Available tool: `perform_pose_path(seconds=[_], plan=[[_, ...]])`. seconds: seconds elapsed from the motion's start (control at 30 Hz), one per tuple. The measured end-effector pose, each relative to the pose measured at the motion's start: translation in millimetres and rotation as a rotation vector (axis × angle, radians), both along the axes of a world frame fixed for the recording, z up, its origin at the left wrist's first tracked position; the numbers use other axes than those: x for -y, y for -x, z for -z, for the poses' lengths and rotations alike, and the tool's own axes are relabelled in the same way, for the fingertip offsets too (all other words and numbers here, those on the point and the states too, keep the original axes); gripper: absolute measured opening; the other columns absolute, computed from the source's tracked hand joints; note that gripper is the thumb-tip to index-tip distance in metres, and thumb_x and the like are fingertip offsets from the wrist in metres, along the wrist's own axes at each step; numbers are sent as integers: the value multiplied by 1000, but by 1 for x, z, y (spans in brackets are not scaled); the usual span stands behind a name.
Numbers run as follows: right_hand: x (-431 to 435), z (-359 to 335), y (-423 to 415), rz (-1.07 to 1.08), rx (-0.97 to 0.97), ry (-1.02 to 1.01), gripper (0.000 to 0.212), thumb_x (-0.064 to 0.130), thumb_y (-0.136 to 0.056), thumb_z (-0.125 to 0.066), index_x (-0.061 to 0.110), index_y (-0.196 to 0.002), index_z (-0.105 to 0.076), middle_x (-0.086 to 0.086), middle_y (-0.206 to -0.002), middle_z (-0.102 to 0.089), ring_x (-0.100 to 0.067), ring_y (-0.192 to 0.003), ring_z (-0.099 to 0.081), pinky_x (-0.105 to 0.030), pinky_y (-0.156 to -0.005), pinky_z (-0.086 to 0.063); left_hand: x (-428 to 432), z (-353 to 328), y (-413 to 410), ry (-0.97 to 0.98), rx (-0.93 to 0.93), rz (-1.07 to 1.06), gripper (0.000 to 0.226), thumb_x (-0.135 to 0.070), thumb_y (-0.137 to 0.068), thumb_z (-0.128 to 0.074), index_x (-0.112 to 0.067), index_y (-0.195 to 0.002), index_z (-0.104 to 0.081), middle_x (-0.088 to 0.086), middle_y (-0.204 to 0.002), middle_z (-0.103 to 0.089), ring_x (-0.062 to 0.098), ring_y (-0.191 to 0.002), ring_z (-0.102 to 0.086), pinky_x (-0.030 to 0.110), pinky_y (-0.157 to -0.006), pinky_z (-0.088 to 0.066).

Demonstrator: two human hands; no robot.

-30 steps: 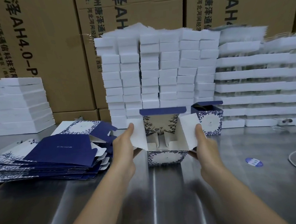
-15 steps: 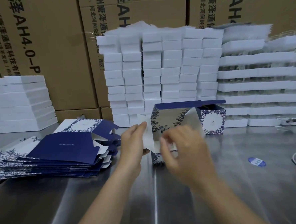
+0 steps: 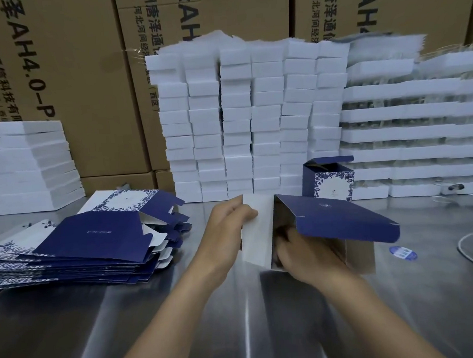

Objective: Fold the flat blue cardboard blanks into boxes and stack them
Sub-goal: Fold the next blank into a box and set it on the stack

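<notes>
Steel table (image 3: 160, 308): left hand (image 3: 227, 229) round box flap (image 3: 256, 233), right hand (image 3: 306, 254) inside.

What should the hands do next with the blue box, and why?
Probably fold the white flap inward: the left hand pinches it, it sticks out from the open box, and the right hand is inside.

Even cool light; glare streaks on steel table (image 3: 266, 329); edges bowed.

Flat blanks (image 3: 95, 240): navy with white floral panels, a fanned pile on the table's (image 3: 155, 322) left side.
Half-folded box (image 3: 343, 222): mid-table, tipped sideways, navy flap raised, white side flap open leftward.
Finished box (image 3: 330, 184): upright, lid open, near the back edge.
</notes>
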State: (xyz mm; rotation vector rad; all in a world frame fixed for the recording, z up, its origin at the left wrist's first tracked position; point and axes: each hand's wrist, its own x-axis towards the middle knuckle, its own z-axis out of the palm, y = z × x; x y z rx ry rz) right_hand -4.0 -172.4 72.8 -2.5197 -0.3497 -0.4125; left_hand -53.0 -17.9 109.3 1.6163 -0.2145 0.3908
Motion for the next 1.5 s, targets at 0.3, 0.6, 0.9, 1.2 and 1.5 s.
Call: perform_pose_path(seconds=[0.3,0.6,0.9,1.2,1.5], plan=[[-6,-13,4,-105,326,-495,12,34,-93,-55,27,-84,-59,7,-70,-66,-13,-64,-62,-40,-62,-54,-4,-1,-3,114,-8,-188,35,-22,-81,-57,-39,-107,-71,1,-99,-58,20,-91,-59,39,-72,-49],[-10,-16,21,-469,238,-786,51,62,-97,-59,48,-141,-38,10,-114,-78,-8,-104,-75,-31,-89,-58,5,2,3,35,-41,31,36,-65,-102,-43,-50,-123,-68,-10,-114,-76,22,-93,-75,37,-58,-59],[-9,-22,16,-564,135,-890,49,40,-102,-47,56,-148,-44,35,-131,-63,9,-124,-58,-19,-97,-47,4,12,-9,39,-67,-50,29,-40,-106,-60,-45,-135,-59,-5,-116,-72,25,-72,-74,43,-62,-62],[-13,-14,13,-265,337,-651,36,16,-95,-69,35,-124,-61,21,-111,-67,4,-109,-61,-11,-86,-46,-5,14,-17,150,-34,-208,21,-28,-103,-66,-17,-121,-65,10,-101,-77,23,-62,-70,39,-59,-62],[-30,-2,26,-235,545,-534,9,28,-96,-70,33,-96,-63,16,-92,-63,-5,-96,-59,-12,-79,-40,-15,21,-26,473,11,-323,26,-9,-104,-63,-8,-130,-62,16,-114,-77,29,-82,-80,30,-63,-62]])
